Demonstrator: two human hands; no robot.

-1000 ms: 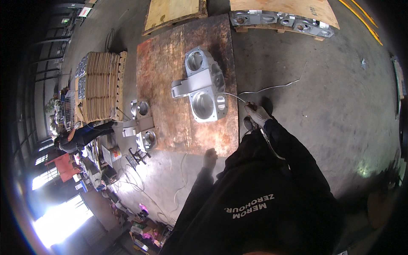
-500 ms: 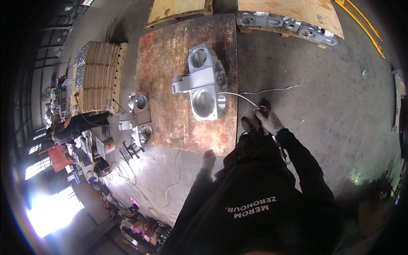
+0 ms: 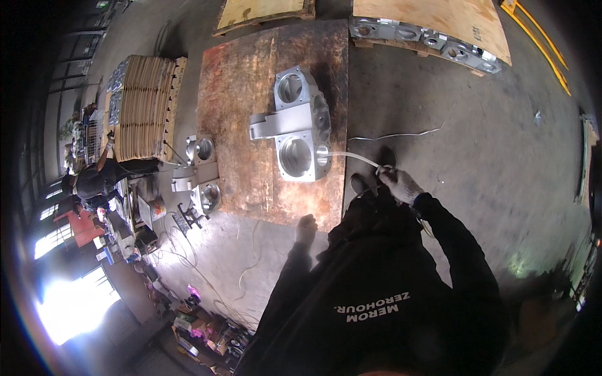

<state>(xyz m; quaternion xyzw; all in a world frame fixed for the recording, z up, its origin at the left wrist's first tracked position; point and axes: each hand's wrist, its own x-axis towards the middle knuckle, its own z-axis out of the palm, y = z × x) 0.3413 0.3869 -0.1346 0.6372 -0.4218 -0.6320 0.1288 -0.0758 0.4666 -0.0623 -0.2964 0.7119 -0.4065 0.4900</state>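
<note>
The grey metal casting (image 3: pixel 288 119) lay on the stained wooden worktop (image 3: pixel 232 106), nearer its right edge than its left, with the two large round bores, one far (image 3: pixel 290 88) and one near (image 3: pixel 295 156), facing up and the smaller side bore (image 3: pixel 322 155) turned toward that right edge. The person's right hand (image 3: pixel 401 183), gloved, was closed around a thin pale tube (image 3: pixel 357 156), off the worktop beyond the right edge and toward the near right corner. What had just changed was the tube: over the last second the hand had drawn a little away from that edge, and the tube's far end, which had met the casting by the upper rim of the side bore, now lay across the bore's middle. That suggested the work was centred on this smaller opening; whether the tip was inside it or only in front could not be told. The left hand (image 3: pixel 306 229), also gloved, was at the near edge, its fingers curled into a loose fist with nothing visible in them; contact with the wood could not be made out. A second casting (image 3: pixel 204 174) was just beside the left edge. Past the right edge, a pale line (image 3: pixel 401 134) stretched across the floor, and past the far right corner, more castings (image 3: pixel 433 39) sat under a plywood sheet (image 3: pixel 439 19).
</note>
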